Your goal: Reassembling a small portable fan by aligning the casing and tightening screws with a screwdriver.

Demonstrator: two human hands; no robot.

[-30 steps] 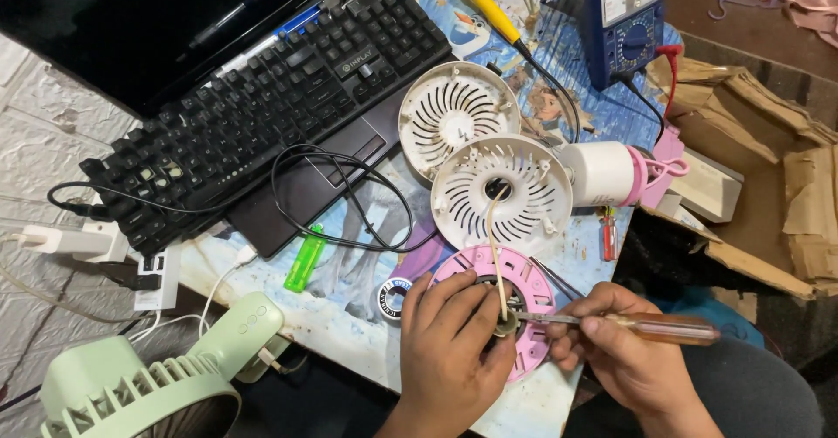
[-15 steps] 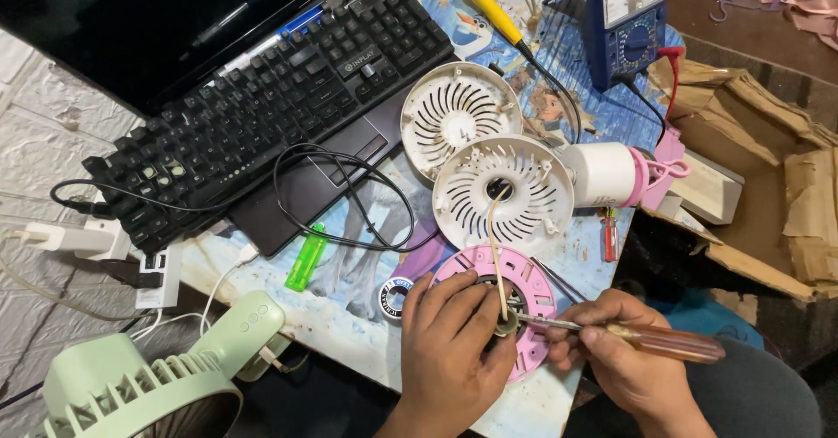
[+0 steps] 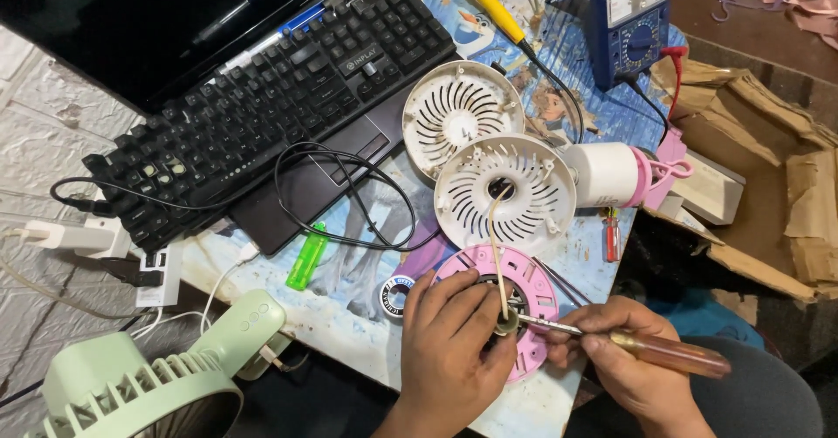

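- Left hand [image 3: 449, 351] rests on the pink fan housing [image 3: 532, 294]; fingers pinched together on a small round metal part [image 3: 506, 323] at the housing's centre.
- Right hand [image 3: 624, 364] closed around a screwdriver [image 3: 663, 353] with a clear amber handle; the shaft runs left and its tip meets the metal part.
- The pink fan housing lies flat near the table's [image 3: 367, 316] front edge, its lower rim close to the drop-off. Both wrists hang off that edge.
- Directly behind the housing: a white fan grille [image 3: 524, 195], touching or overlapping it. A thin pale wire [image 3: 496, 246] runs from the grille's centre down to the metal part. A second white grille [image 3: 458, 110] sits further back.
- Open tabletop is mainly to the left of the hands: a green lighter [image 3: 307, 259] and a small round disc [image 3: 394, 294] lie there, with a loose black cable [image 3: 349, 195] looping above.
- Rear of the table is crowded: black keyboard [image 3: 262, 97] on a laptop, a blue multimeter [image 3: 633, 19], a yellow-handled tool [image 3: 493, 1].
- Right side: a white cylinder with pink cap [image 3: 615, 176], and a small red screwdriver [image 3: 611, 237] near the edge.
- Torn cardboard box [image 3: 768, 167] at right, off the table; contents cannot be made out.
- Pale green fan [image 3: 148, 386] below the left front corner.
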